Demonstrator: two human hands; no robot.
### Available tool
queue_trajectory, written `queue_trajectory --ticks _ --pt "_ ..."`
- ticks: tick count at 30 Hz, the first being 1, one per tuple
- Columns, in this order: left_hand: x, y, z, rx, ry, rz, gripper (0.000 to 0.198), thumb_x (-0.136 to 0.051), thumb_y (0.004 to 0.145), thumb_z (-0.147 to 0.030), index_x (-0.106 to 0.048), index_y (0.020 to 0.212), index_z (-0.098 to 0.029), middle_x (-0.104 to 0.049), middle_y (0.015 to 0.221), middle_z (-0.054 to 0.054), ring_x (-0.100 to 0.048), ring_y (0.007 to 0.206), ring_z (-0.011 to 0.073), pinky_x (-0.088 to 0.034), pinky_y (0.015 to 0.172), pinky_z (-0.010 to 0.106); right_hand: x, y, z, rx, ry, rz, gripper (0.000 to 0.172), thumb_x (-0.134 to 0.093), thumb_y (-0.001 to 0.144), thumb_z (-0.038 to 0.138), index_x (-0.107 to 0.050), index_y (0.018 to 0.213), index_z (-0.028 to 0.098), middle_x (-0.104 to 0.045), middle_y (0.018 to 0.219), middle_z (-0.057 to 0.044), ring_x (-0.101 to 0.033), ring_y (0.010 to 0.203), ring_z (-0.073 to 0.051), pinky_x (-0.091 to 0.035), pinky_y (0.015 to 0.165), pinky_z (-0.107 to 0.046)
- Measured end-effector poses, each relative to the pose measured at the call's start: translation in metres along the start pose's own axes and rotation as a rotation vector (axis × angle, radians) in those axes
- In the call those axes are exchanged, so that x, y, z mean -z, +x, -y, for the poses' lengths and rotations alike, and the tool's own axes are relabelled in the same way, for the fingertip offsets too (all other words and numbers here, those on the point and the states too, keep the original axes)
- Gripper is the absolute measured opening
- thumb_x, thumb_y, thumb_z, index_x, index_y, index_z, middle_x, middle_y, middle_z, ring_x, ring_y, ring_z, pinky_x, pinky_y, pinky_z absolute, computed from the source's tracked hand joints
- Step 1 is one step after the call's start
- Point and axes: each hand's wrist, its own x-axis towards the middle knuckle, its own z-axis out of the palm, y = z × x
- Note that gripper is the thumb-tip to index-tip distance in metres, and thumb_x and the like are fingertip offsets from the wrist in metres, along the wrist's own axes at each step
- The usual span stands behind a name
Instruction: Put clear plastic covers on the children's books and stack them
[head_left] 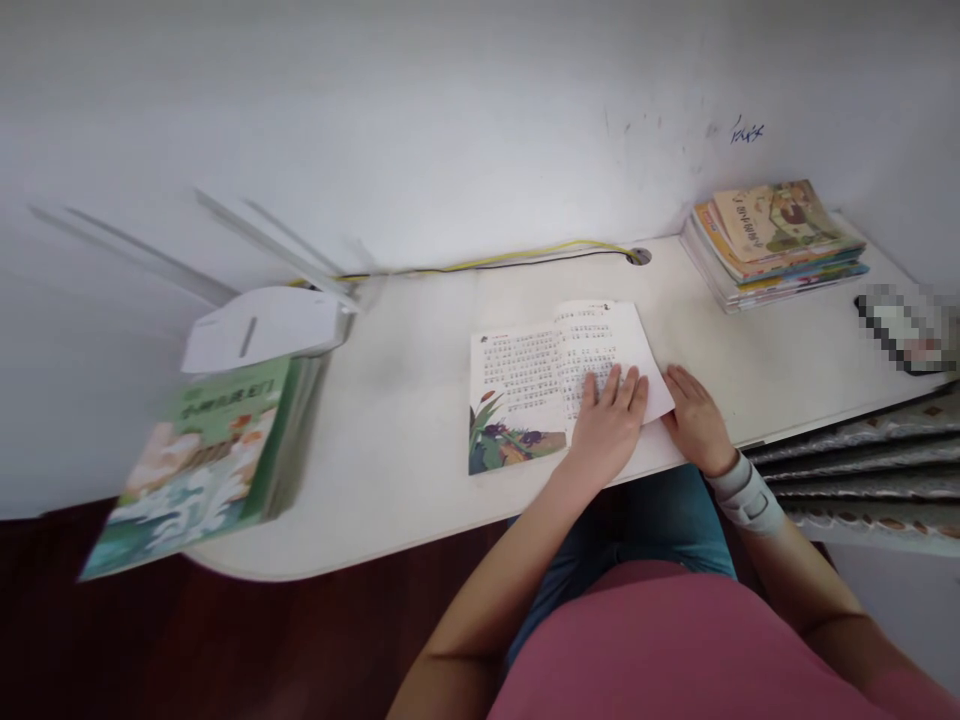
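An open picture book (525, 375) lies on the white desk, with printed text on both pages and a drawing of plants at the lower left. My left hand (611, 415) rests flat on the right page, fingers stretched out and covering some of the text. Beside the book's lower right edge is my right hand (696, 415), its fingers extended near the desk surface. Its thumb side meets the page corner; whether it pinches the paper is not clear. A pale band (750, 495) wraps my right wrist.
At the left, a stack of books with a green cover (214, 440) overhangs the desk (390, 430) edge, beside a white router (262, 325) with antennas. Another book stack (780, 235) and a phone (904, 325) are at the right. Cables (487, 263) run along the wall.
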Motion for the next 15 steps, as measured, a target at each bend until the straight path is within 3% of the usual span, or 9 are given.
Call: queue_trajectory --ticks 3,8,10,12,14,15 --pt "0.008 -0.006 0.004 -0.005 0.0 -0.037 0.05 -0.042 0.093 -0.018 -0.04 0.143 -0.017 -0.037 0.15 0.015 -0.028 0.14 0.0359 -0.02 0.111 0.064 0.006 0.0 0.001 0.009 0.03 -0.012 0.061 -0.043 0.08 0.012 -0.04 0.141 0.009 -0.054 0.133 -0.019 -0.047 0.126 -0.029 -0.041 0.104 -0.048" --pt "0.01 -0.042 0.043 0.033 -0.098 -0.158 0.062 -0.054 0.089 -0.045 -0.037 0.144 -0.023 -0.033 0.152 0.016 -0.024 0.142 0.0362 -0.027 0.11 0.059 0.018 -0.004 0.004 0.064 -0.005 -0.043 0.052 -0.044 0.081 0.009 -0.058 0.129 0.023 -0.064 0.121 -0.009 -0.055 0.117 -0.025 -0.037 0.105 -0.047" --pt "0.006 -0.069 0.066 0.137 -0.174 -0.264 0.059 -0.051 0.09 -0.047 -0.038 0.143 -0.024 -0.033 0.152 0.017 -0.026 0.141 0.035 -0.031 0.109 0.056 0.023 -0.003 0.007 0.089 0.007 -0.069 0.052 -0.042 0.081 0.008 -0.058 0.129 0.023 -0.067 0.116 -0.008 -0.056 0.115 -0.023 -0.036 0.106 -0.047" --pt "0.004 -0.095 0.082 0.368 -0.209 -0.446 0.059 -0.048 0.092 -0.042 -0.032 0.146 -0.023 -0.029 0.153 0.018 -0.023 0.143 0.0341 -0.03 0.11 0.056 0.027 0.0 0.013 0.123 0.038 -0.097 0.054 -0.041 0.081 0.007 -0.056 0.131 0.021 -0.067 0.115 -0.008 -0.057 0.115 -0.023 -0.037 0.106 -0.047" --pt "0.007 -0.113 0.085 0.564 -0.194 -0.633 0.067 -0.05 0.092 -0.038 -0.02 0.15 -0.022 -0.02 0.156 0.02 -0.015 0.145 0.0338 -0.025 0.112 0.056 0.031 0.007 0.022 0.172 0.083 -0.128 0.056 -0.04 0.08 0.009 -0.053 0.134 0.019 -0.066 0.117 -0.009 -0.056 0.116 -0.023 -0.037 0.106 -0.047" --pt "0.01 -0.117 0.081 0.58 -0.189 -0.683 0.073 -0.052 0.091 -0.038 -0.015 0.151 -0.023 -0.017 0.157 0.019 -0.012 0.145 0.0336 -0.023 0.113 0.057 0.034 0.011 0.028 0.202 0.108 -0.145 0.057 -0.04 0.08 0.01 -0.05 0.136 0.019 -0.065 0.118 -0.009 -0.055 0.117 -0.024 -0.038 0.106 -0.047"
